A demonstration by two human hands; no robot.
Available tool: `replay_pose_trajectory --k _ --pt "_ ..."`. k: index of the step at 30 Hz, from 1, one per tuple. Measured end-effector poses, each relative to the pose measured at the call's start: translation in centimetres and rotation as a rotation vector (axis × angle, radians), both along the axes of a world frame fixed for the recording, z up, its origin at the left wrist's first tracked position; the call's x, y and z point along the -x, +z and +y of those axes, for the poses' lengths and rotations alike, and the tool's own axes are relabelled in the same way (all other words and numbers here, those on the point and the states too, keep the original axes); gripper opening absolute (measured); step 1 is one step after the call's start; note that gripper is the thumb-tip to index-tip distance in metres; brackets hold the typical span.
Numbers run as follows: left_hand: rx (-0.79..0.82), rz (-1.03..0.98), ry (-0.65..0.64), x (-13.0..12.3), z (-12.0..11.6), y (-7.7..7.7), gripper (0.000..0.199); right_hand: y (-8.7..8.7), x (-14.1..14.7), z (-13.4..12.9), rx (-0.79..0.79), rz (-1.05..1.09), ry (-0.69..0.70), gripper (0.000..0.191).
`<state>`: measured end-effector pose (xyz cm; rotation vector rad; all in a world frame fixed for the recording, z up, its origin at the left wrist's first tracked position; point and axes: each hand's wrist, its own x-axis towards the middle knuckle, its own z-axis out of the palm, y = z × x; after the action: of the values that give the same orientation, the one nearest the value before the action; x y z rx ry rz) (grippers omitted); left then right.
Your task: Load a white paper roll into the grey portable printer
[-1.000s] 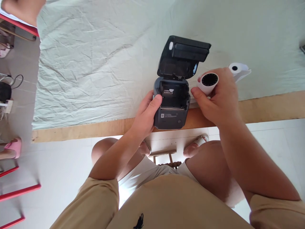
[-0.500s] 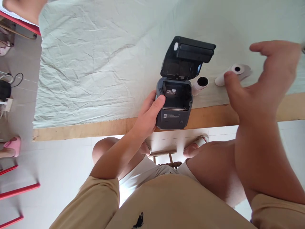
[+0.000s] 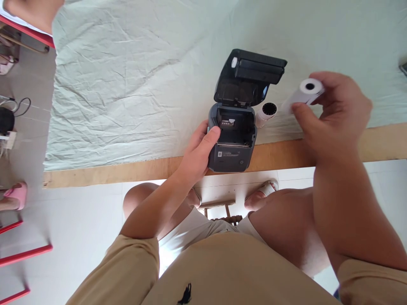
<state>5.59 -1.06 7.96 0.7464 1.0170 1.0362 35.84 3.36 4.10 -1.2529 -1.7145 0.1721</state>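
Observation:
A dark portable printer [image 3: 233,157] lies at the table's front edge, its black lid [image 3: 251,72] swung up and its compartment exposed with a small label inside. My left hand [image 3: 203,146] grips the printer's left side, thumb on the compartment's rim. Just right of the printer stands a white roll with a black core [image 3: 266,113]. Farther right, my right hand [image 3: 333,112] is closed round a white paper roll [image 3: 300,95], thumb on the near side and fingers behind. The held roll is tilted, its dark centre hole facing up.
A pale green cloth [image 3: 143,84] covers the table, whose wooden edge [image 3: 111,173] runs along the front. Another person's hand [image 3: 34,12] shows at the top left. A dark object [image 3: 403,67] lies at the far right. Red metal legs [image 3: 25,255] stand at the left.
My right hand, open above the white roll before, has come down and closed on it. The roll has moved slightly left and up. My left hand and the printer have barely moved.

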Motion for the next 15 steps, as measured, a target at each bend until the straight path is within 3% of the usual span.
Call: replay_pose_trajectory --k 4,7,11,15 --pt "0.003 0.019 -0.016 0.1 0.0 -0.4 0.054 2.7 3.0 -2.0 -0.066 0.029 0.072 0.054" --pt "-0.034 0.031 -0.013 0.2 0.1 -0.7 0.057 3.1 6.5 -3.0 -0.16 0.069 0.18 0.064" --pt "-0.073 0.061 -0.001 0.2 -0.1 -0.8 0.061 2.6 9.1 -2.8 -0.174 -0.023 0.26 0.035" --pt "-0.082 0.064 -0.019 0.2 -0.1 -0.7 0.061 2.6 9.0 -2.4 -0.039 -0.115 0.231 0.014"
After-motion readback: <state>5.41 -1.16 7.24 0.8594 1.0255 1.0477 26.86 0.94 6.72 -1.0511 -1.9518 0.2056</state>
